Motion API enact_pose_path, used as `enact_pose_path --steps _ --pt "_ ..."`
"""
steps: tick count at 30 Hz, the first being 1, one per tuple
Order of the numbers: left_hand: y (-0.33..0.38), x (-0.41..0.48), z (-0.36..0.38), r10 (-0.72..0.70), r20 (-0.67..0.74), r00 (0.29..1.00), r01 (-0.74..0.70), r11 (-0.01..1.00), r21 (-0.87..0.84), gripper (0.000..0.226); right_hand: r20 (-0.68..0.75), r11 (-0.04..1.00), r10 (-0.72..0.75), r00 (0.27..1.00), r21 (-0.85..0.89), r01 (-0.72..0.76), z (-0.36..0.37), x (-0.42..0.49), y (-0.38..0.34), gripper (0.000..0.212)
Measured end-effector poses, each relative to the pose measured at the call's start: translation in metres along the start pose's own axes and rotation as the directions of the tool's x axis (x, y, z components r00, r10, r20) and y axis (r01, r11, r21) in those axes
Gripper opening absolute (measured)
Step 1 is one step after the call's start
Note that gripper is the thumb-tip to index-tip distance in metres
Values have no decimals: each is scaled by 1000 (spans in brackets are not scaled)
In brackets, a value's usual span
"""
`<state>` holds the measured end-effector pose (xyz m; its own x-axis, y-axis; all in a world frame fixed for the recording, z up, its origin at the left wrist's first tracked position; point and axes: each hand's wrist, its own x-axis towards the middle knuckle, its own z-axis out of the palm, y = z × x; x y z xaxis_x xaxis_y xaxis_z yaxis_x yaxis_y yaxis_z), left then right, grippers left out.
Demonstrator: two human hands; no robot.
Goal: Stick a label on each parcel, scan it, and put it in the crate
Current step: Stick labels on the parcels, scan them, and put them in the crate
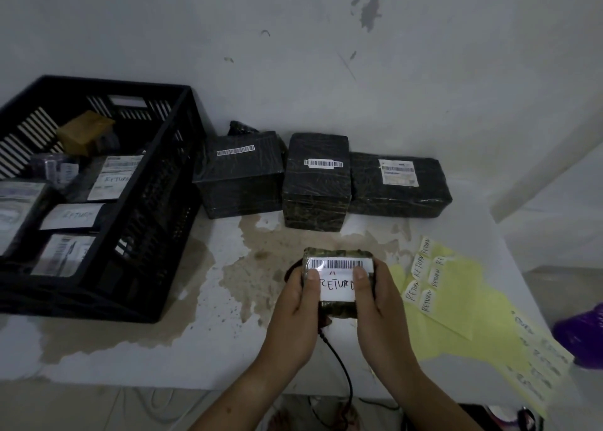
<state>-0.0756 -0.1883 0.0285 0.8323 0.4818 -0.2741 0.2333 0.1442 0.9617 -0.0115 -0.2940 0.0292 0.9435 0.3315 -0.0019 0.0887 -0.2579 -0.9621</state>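
Note:
A small dark wrapped parcel (337, 256) is held over the table's front middle, gripped by my left hand (298, 303) and my right hand (375, 296) on either side. Both thumbs press on a white label reading RETURN (336, 287), which lies just below the parcel's barcode strip. Three larger black parcels stand against the wall: one at the left (239, 176), one in the middle (315, 182), one at the right (399, 185). The black crate (153, 208) at the left holds several labelled parcels. A black cable (339, 362) runs out from under my hands; whatever it leads to is hidden.
A yellow backing sheet (456, 287) with several handwritten RETURN labels (421, 267) lies right of my hands. A second yellow sheet (535, 365) lies at the table's right front corner. A purple object (584, 332) sits past the right edge. The white tabletop (212, 283) is stained brown.

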Motion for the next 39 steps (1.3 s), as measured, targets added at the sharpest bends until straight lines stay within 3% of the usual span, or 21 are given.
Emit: enact_pose_path --steps 5,8,13,16,20,23,26,29,36,39 --pt "6 5 6 73 -54 996 -69 995 70 17 100 998 21 995 49 -26 -9 2 3 27" --pt "4 4 14 102 -58 993 -96 990 101 15 96 1000 1 995 7 -2 -15 8 7 21" --pt "10 -2 30 82 -34 996 -81 996 34 27 116 999 -47 992 -9 48 -32 18 5 11" --pt "17 0 43 83 -74 994 -85 996 -21 35 142 999 -39 989 43 33 -43 26 2 14" --pt "21 10 58 79 -115 990 -82 996 -20 18 250 996 -4 968 84 -18 -57 40 3 29" --pt "19 14 70 78 -119 990 -79 997 -2 15 276 994 -30 961 113 -2 -66 49 5 19" --pt "16 15 85 98 -124 987 -98 995 9 30 299 990 -79 951 139 38 -79 55 3 8" --pt "14 15 97 60 -152 987 -67 997 -39 39 293 987 -76 953 155 31 -89 61 5 13" --pt "16 30 97 74 -227 971 -68 997 35 16 365 993 -75 928 111 36 -80 84 17 19" --pt "18 33 91 75 -248 966 -65 997 50 25 369 991 -90 925 122 48 -74 90 16 11"
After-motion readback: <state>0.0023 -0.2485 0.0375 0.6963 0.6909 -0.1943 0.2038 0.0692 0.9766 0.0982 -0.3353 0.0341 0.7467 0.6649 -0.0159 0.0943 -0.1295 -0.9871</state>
